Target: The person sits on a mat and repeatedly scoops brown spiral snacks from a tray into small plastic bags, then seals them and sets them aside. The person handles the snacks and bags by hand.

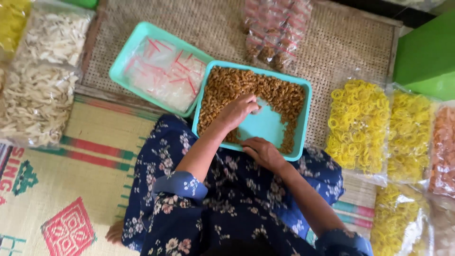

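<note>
The mat [57, 189] filled the floor, striped and patterned, with a woven rattan panel [341, 42] lying above it. Bags crowded both flanks: pale white crackers [42, 80] at the left edge, yellow ring crackers [358, 123] at the right, more yellow [410, 137] and orange [443, 151] beyond them. Between them sat the person, cross-legged in a dark floral dress [227, 199].

Two teal trays lay ahead of the knees. The far tray [121, 66] held clear little bags with red strips [166, 71]. The near tray [305, 118] carried the brown snacks [251, 87], heaped along its far side and down both ends, its long axis running left to right, a bare teal patch showing in the middle.

The left hand [239, 111] was the one in the pile, palm down, fingers curled loosely over the pieces at the heap's near edge; whether anything was pinched underneath, I couldn't tell. The snacks lay straight ahead of those fingertips and under them. The right hand [263, 151] rested flat on the tray's near rim, fingers spread narrow, holding nothing, well short of the pile.
</note>
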